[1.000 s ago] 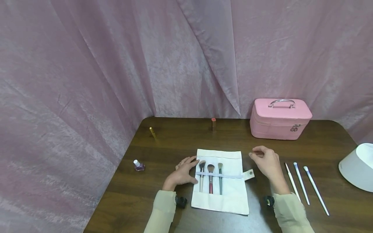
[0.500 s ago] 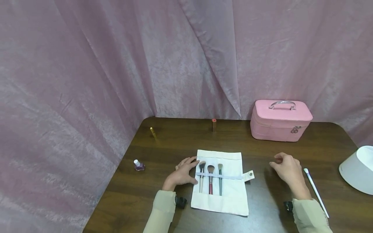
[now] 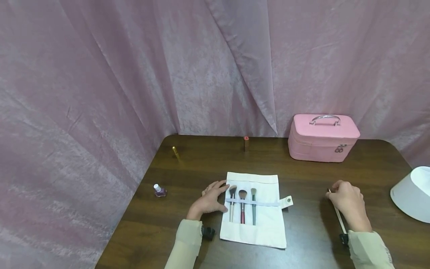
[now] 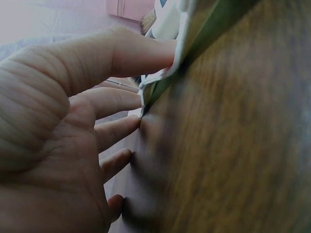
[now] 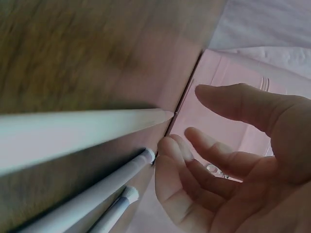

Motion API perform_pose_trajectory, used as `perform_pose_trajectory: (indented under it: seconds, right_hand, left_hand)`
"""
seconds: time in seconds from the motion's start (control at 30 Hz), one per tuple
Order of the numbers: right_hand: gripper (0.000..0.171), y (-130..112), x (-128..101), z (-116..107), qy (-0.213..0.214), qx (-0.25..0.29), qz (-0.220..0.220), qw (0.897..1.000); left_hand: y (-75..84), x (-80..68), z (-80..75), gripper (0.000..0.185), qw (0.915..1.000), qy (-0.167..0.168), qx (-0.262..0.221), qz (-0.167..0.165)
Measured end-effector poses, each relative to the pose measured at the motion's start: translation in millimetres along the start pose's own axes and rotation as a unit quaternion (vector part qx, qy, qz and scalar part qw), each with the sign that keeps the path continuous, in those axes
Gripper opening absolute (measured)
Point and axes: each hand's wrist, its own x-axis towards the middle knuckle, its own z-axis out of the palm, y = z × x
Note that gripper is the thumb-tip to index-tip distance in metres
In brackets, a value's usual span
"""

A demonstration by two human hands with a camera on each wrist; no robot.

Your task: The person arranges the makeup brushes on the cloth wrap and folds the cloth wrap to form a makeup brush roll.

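Note:
A white cloth brush roll [image 3: 268,232] lies unrolled on the table, with three makeup brushes [image 3: 242,213] tucked under its elastic band. At its left edge is my left hand [image 3: 209,200], fingers spread; the left wrist view has the thumb on the cloth edge and other fingertips by the tabletop. My right hand [image 3: 347,200] reaches over three slim white-handled brushes to the right of the roll. In the right wrist view, thumb and forefinger stand apart near the tip of the nearest white brush [image 5: 73,133]. Two more, bristled brushes [image 5: 97,189] lie beside it, hidden by the hand from the head view.
A pink vanity case [image 3: 322,144] stands at the back right, a white lampshade-like object [image 3: 411,194] at the right edge. Toward the back are a lipstick [image 3: 246,144] and a small gold tube [image 3: 175,152]. A purple nail polish bottle [image 3: 160,191] sits at left.
My right hand has moved right from beside the roll's snap tab to over the loose white brushes, covering them from above. My left hand has stayed at the roll's left edge.

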Motion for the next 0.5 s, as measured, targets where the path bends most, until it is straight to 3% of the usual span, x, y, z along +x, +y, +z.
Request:
perform_pose_trajectory:
  seconds: [0.17,0.5]
  right_hand:
    - [0.016,1.3,1.5,-0.9,-0.013,-0.011,0.014,1.000]
    - [0.015,3.4,3.6,1.4,-0.022,-0.022,0.023,0.999]
  left_hand:
    - [0.9,0.3,-0.6,0.084,1.0000,0.000,-0.004,0.000]
    - [1.7,2.2,0.2,0.084,0.9999,0.001,0.003,-0.010]
